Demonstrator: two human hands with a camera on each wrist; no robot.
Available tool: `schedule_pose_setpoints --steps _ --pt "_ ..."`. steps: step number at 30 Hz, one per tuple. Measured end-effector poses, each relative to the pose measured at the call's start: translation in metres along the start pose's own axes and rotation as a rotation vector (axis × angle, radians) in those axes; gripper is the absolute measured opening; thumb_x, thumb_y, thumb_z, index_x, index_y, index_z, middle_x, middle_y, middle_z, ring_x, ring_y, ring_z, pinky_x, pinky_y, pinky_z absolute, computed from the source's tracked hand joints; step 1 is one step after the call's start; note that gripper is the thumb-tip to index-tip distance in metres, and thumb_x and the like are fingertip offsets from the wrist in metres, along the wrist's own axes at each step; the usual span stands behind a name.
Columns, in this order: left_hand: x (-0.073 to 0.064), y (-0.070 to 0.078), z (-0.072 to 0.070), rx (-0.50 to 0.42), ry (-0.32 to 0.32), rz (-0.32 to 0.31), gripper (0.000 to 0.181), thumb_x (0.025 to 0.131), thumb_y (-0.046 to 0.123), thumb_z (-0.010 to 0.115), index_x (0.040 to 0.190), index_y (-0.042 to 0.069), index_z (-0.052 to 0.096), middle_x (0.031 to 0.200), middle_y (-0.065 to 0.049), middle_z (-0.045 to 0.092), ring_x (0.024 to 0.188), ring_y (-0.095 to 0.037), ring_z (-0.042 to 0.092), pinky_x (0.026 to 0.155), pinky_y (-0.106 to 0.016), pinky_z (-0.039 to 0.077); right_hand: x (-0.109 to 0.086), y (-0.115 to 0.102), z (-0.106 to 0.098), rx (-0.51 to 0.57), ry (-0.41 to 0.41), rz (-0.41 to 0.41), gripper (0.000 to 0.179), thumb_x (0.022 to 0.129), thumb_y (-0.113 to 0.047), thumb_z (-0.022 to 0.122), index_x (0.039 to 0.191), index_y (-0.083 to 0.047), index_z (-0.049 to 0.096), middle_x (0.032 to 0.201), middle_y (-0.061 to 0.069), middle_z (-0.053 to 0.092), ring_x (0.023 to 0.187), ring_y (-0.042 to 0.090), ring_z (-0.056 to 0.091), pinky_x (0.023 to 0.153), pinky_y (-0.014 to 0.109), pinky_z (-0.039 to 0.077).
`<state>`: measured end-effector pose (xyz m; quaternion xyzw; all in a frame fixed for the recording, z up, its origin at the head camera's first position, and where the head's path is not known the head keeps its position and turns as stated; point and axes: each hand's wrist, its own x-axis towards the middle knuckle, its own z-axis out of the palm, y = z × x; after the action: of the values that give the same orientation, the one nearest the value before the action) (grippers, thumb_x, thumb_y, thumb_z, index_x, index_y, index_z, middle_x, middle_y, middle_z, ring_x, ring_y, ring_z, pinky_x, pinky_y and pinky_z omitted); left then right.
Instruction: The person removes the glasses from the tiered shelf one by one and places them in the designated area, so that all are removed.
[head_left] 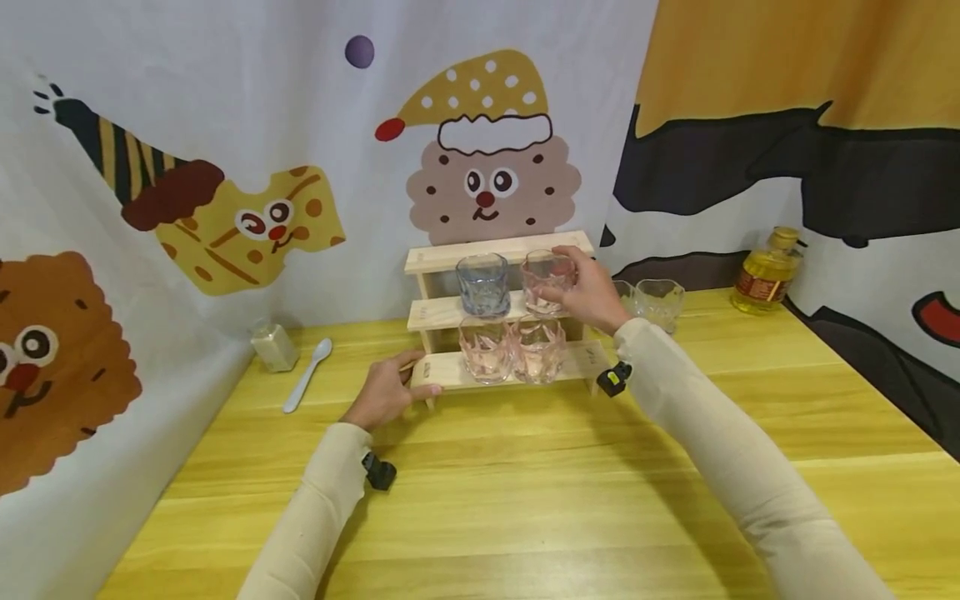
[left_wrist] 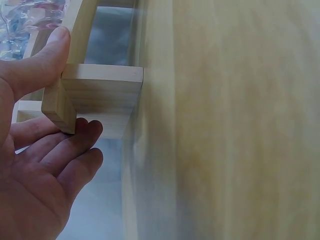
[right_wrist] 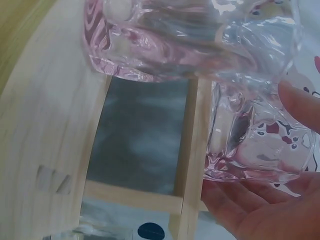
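Note:
A three-step wooden rack (head_left: 498, 248) stands against the back curtain. My left hand (head_left: 382, 392) grips the left end of its lowest step, thumb on top and fingers beneath, as the left wrist view shows. On the middle step my right hand (head_left: 595, 292) holds a clear pink glass (right_wrist: 260, 137) from its right side, thumb and fingers around it. A bluish-grey glass (head_left: 483, 286) is to the left of that one on the same step. Two more pink glasses, a left one (head_left: 486, 352) and a right one (head_left: 540, 350), sit side by side on the lowest step.
Clear glasses (head_left: 660, 302) stand on the table (head_left: 525, 492) behind my right forearm. Farther right is a bottle of yellow oil (head_left: 767, 271). Left of the rack lie a white spoon (head_left: 307, 375) and a small jar (head_left: 273, 347). A printed curtain (head_left: 300, 75) hangs behind.

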<state>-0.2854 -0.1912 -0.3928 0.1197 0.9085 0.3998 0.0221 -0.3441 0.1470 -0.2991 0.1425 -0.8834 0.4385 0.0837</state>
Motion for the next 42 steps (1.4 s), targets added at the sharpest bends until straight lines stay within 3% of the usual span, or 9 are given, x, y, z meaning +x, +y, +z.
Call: schedule_pose_setpoints --steps 3,9,19,25,32,36,39,42 --pt "0.000 0.001 0.001 0.000 -0.006 0.003 0.079 0.087 0.036 0.080 0.151 0.008 0.045 0.150 -0.023 0.051 0.133 -0.038 0.055 0.102 -0.048 0.054 -0.005 0.002 -0.006 0.000 0.015 0.003 0.073 0.091 -0.024 0.076 0.153 -0.012 0.040 0.137 0.022 0.061 0.109 0.034 0.061 0.086 0.045 0.051" --pt "-0.001 0.000 0.001 -0.006 0.005 -0.002 0.076 0.087 0.033 0.079 0.151 0.008 0.045 0.149 -0.023 0.052 0.132 -0.037 0.056 0.100 -0.048 0.055 -0.012 0.010 -0.020 -0.036 0.048 0.008 0.071 0.091 -0.028 0.076 0.152 -0.010 0.042 0.133 0.022 0.064 0.101 0.030 0.060 0.080 0.038 0.048" --pt "-0.002 0.000 0.003 0.032 0.004 -0.002 0.076 0.089 0.035 0.078 0.151 0.008 0.045 0.151 -0.023 0.049 0.134 -0.039 0.054 0.103 -0.050 0.053 -0.038 0.033 -0.061 -0.109 0.089 0.065 0.077 0.091 -0.044 0.074 0.153 -0.013 0.041 0.131 0.021 0.064 0.105 0.031 0.057 0.088 0.045 0.048" --pt "-0.001 0.002 0.003 0.020 -0.001 0.001 0.076 0.089 0.032 0.078 0.151 0.006 0.044 0.149 -0.024 0.051 0.133 -0.038 0.056 0.101 -0.047 0.054 -0.056 0.047 -0.084 -0.125 0.133 0.107 0.075 0.092 -0.037 0.074 0.154 -0.012 0.040 0.131 0.023 0.063 0.103 0.029 0.053 0.084 0.043 0.045" --pt "-0.002 0.003 -0.001 0.040 0.000 -0.001 0.078 0.089 0.035 0.078 0.152 0.007 0.043 0.152 -0.024 0.048 0.135 -0.039 0.053 0.104 -0.049 0.052 -0.070 0.070 -0.103 -0.158 0.209 0.154 0.081 0.090 -0.047 0.073 0.155 -0.012 0.038 0.133 0.021 0.061 0.095 0.023 0.049 0.073 0.030 0.043" --pt "-0.002 0.004 -0.001 0.054 -0.003 0.001 0.076 0.089 0.033 0.077 0.152 0.007 0.043 0.153 -0.024 0.046 0.135 -0.039 0.053 0.104 -0.049 0.052 -0.076 0.088 -0.110 -0.125 0.227 0.179 0.085 0.091 -0.049 0.071 0.157 -0.011 0.033 0.136 0.023 0.058 0.112 0.035 0.051 0.089 0.046 0.050" --pt "-0.002 0.005 0.000 0.071 0.000 0.003 0.076 0.089 0.034 0.077 0.152 0.007 0.043 0.152 -0.024 0.047 0.134 -0.039 0.055 0.104 -0.049 0.053 -0.083 0.102 -0.114 -0.106 0.235 0.206 0.088 0.092 -0.050 0.069 0.158 -0.009 0.029 0.138 0.026 0.054 0.125 0.043 0.047 0.099 0.061 0.043" --pt "-0.002 0.005 0.000 0.088 0.005 0.004 0.077 0.089 0.036 0.077 0.152 0.007 0.044 0.151 -0.023 0.049 0.133 -0.038 0.056 0.104 -0.048 0.053 -0.089 0.116 -0.118 -0.129 0.242 0.235 0.089 0.093 -0.051 0.067 0.159 -0.006 0.028 0.139 0.027 0.053 0.122 0.041 0.049 0.088 0.050 0.049"
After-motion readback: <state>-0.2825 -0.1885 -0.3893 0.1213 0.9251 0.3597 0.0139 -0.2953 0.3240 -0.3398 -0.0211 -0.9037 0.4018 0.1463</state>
